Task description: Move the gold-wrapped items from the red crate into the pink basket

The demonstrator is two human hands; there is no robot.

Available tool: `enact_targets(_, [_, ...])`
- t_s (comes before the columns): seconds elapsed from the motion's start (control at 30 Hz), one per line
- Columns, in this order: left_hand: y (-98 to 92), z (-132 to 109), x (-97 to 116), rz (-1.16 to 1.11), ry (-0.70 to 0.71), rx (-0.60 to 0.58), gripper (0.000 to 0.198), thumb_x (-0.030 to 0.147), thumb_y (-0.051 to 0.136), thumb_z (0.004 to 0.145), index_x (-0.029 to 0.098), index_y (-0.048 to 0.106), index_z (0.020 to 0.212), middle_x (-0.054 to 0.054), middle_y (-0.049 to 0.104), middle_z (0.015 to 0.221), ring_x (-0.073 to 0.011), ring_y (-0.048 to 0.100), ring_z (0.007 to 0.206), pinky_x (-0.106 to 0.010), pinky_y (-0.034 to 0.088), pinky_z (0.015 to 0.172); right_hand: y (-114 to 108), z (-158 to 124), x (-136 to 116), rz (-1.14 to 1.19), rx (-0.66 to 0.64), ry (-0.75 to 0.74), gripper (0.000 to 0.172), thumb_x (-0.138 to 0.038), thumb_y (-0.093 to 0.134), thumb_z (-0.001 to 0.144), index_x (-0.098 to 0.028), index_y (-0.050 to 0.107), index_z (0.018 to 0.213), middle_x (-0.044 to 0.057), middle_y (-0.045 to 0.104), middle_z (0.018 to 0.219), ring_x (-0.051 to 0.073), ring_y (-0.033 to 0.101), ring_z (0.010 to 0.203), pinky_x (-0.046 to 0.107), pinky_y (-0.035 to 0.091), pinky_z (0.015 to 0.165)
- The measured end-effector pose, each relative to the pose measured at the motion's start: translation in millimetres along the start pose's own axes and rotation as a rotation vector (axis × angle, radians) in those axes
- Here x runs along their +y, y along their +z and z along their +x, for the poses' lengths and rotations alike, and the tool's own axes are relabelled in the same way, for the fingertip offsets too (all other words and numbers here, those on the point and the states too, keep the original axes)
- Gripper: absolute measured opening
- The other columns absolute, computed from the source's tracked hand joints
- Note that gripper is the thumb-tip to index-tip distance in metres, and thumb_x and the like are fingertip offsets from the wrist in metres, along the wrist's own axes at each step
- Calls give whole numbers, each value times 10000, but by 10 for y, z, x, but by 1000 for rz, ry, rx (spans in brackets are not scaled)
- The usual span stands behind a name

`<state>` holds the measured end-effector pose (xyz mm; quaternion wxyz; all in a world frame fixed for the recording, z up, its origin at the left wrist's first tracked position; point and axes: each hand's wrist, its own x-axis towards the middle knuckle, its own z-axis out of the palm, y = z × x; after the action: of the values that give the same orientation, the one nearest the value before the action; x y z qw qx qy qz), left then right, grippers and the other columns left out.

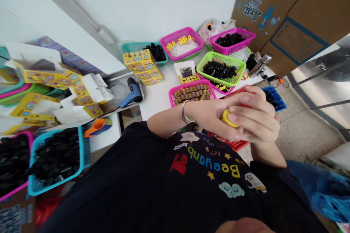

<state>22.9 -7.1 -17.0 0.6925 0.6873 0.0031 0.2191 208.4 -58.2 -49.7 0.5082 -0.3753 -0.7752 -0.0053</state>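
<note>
Both my hands meet in front of my chest around a small yellow round piece point(229, 118), mostly covered by fingers. My left hand point(209, 114), with bracelets at the wrist, reaches in from the left and is closed on one side of the piece. From the other side my right hand point(255, 120) wraps over it, fingertips pressed near its edge. What kind of piece it is I cannot make out. Just beyond the hands is a pink basket point(172, 98) of small yellow-labelled cylinders. A red basket point(240, 145) lies partly hidden beneath my hands.
Green point(242, 66), magenta point(253, 35) and teal point(125, 47) baskets hold black parts; a pink basket point(164, 42) holds yellow rings. Yellow printed boxes point(140, 63) are stacked near a blue heat gun point(132, 93). Left are opened cartons point(82, 94) and a blue basket point(82, 145). Cardboard point(290, 11) stands right.
</note>
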Motion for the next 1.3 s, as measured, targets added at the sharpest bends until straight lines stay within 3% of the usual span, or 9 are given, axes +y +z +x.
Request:
enact_targets(0.1, [-17, -51, -190, 59, -120, 202, 719, 289, 759, 812, 332, 406, 1437, 9, 619, 1219, -129, 690, 943, -250, 610, 834, -57, 41, 64, -126, -22, -324, 269, -509, 703, 1009, -351, 756, 1220, -20, 804, 1037, 253, 708, 1159, 521, 565, 1147])
enact_targets(0.3, [-39, -202, -984, 48, -233, 479, 706, 243, 740, 774, 264, 399, 1393, -47, 561, 1188, -168, 626, 928, -330, 572, 867, 216, -384, 341, -293, -146, -303, 397, -358, 775, 970, -293, 703, 1354, 12, 823, 1075, 248, 735, 1050, 551, 492, 1186])
enact_targets(0.5, [-315, -380, -1941, -228, -201, 243, 724, 341, 758, 773, 249, 495, 1441, -83, 596, 1347, -234, 631, 1230, -408, 541, 1065, 671, -941, 663, -113, -352, -61, 335, -363, 823, 894, -319, 702, 1204, 11, 814, 1049, 260, 752, 1010, 517, 546, 1095])
enact_targets(0.57, [-483, -511, -2195, -152, -278, 242, 780, 371, 795, 795, 217, 487, 1495, -114, 601, 1421, -261, 621, 1315, -420, 516, 1128, 835, -1114, 849, -117, -489, 86, 327, -373, 793, 892, -290, 713, 1198, 45, 804, 1108, 291, 726, 1110, 523, 542, 1080])
enact_targets(0.67, [-763, -783, -2490, 219, -580, 368, 754, 311, 790, 871, 157, 479, 1540, -158, 632, 1462, -248, 652, 1311, -362, 534, 1109, 1131, -1301, 1218, -272, -736, 367, 374, -339, 734, 904, -248, 743, 1267, 121, 746, 1300, 346, 621, 1273, 525, 515, 1071])
enact_targets(0.77, [-1027, -1036, -2683, 528, -836, 527, 465, 175, 563, 1006, 119, 578, 1467, -182, 679, 1416, -251, 649, 1293, -398, 486, 1162, 1478, -1363, 1590, -461, -976, 577, 461, -289, 656, 946, -248, 711, 1402, 162, 668, 1439, 387, 516, 1344, 570, 452, 1089])
enact_targets(0.9, [-1255, -1085, -2858, 684, -967, 582, 413, 100, 465, 1005, 141, 694, 1346, -184, 676, 1399, -325, 541, 1357, -522, 377, 1223, 1911, -1340, 1906, -530, -1133, 637, 538, -189, 513, 989, -223, 626, 1514, 178, 660, 1454, 380, 456, 1343, 620, 356, 1122])
enact_targets(1.13, [-1265, -651, -3133, 960, -1169, 575, 490, 452, 528, 1064, 74, 747, 1286, -262, 580, 1446, -422, 453, 1378, -533, 407, 1097, 2267, -1427, 2002, -615, -1104, 715, 564, -159, 378, 1039, -231, 560, 1569, 208, 607, 1490, 369, 441, 1305, 636, 331, 1115])
enact_targets(1.3, [-1328, -616, -3265, 970, -1179, 406, 432, 361, 571, 1032, 59, 764, 1272, -273, 643, 1359, -396, 525, 1326, -504, 382, 1096, 2243, -1517, 1884, -591, -1027, 797, 478, -261, 513, 1021, -252, 616, 1488, 203, 570, 1517, 376, 437, 1307, 627, 362, 1099])
